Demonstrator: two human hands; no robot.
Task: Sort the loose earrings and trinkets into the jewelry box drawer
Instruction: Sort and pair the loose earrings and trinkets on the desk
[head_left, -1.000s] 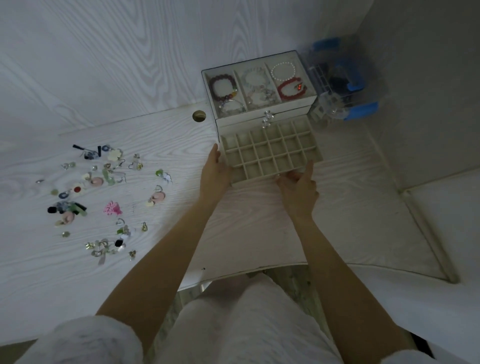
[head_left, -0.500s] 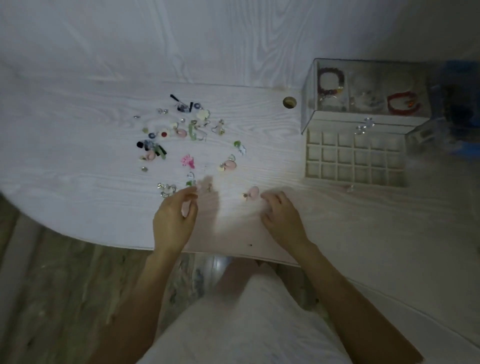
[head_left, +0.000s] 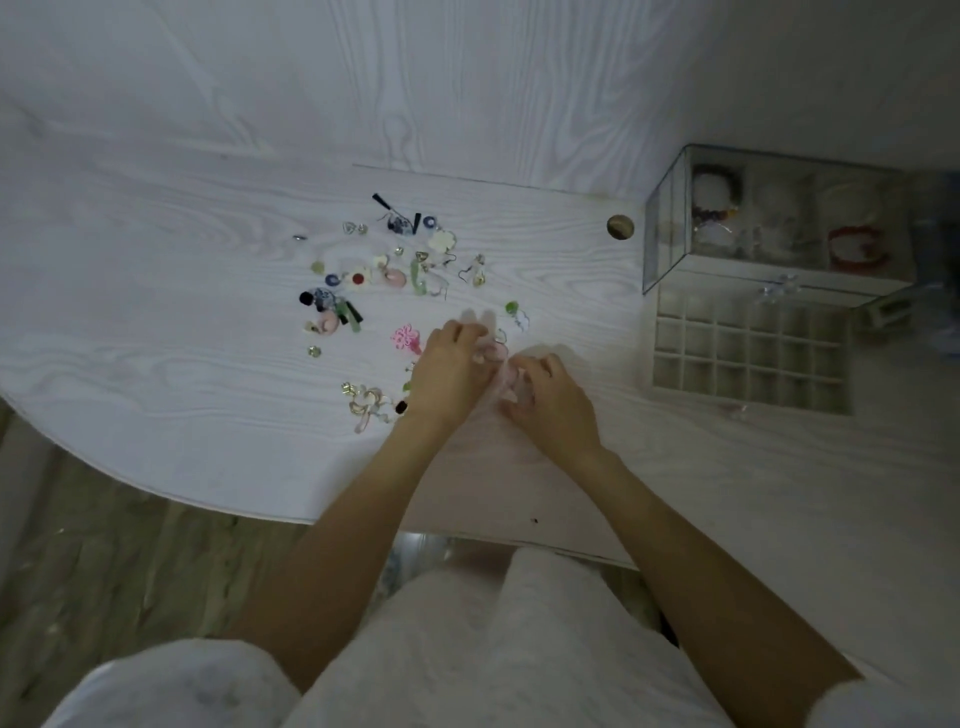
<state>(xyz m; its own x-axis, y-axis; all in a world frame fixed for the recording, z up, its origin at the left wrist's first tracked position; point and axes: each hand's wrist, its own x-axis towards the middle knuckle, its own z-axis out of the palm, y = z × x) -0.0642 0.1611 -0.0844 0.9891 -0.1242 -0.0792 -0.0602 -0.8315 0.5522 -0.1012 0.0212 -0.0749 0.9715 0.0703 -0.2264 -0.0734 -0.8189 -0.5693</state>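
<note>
Hands meet near the desk's (head_left: 156, 374) front edge — I see my left hand (head_left: 447, 371) and right hand (head_left: 553, 402) curled over blurred pink earrings (head_left: 496, 353); I cannot tell what either pinches. Loose trinkets (head_left: 384, 280) lie scattered behind them. Toward the right edge, the jewelry box (head_left: 670, 228) has its gridded drawer (head_left: 750, 358) pulled out.

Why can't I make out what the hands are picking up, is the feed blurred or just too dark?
Head view: both. The room is dim with a bluish cast. The left hand and right hand show ghosted, motion-smeared fingertips over a pale pink piece, so their grip is unreadable. The jewelry box and open drawer at the right edge are soft. The wide lens bows the table edge.
</note>
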